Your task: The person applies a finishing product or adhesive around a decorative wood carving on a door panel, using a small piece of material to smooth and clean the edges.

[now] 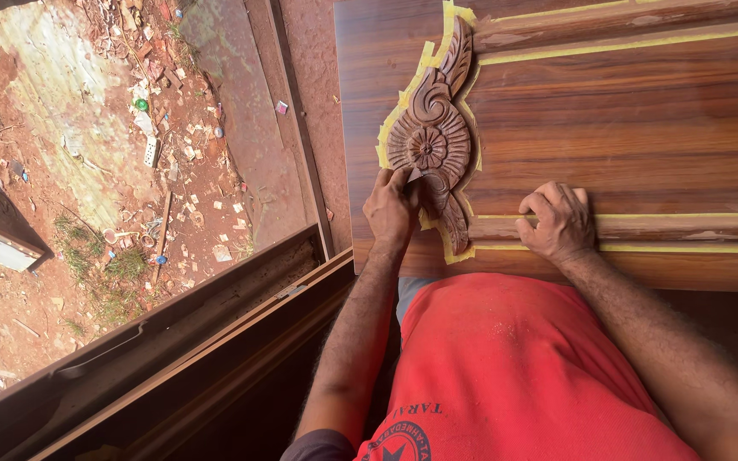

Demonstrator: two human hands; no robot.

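A carved wooden ornament (430, 137) with a flower and scrolls is fixed on a brown wooden panel (608, 128), outlined with yellow masking tape (625, 43). My left hand (390, 212) presses against the ornament's lower left side, its fingers pinched on a small dark piece (412, 177) that touches the carving. What the piece is made of I cannot tell. My right hand (559, 222) rests on the panel to the right of the ornament with curled fingers and nothing visible in it. My red shirt (514, 367) fills the lower middle.
Dark wooden frame rails (215, 341) run diagonally at the lower left. Beyond them, far below, lies red dirt ground (87, 171) strewn with rubble, scraps and grass tufts. A concrete strip (241, 111) runs beside the panel's left edge.
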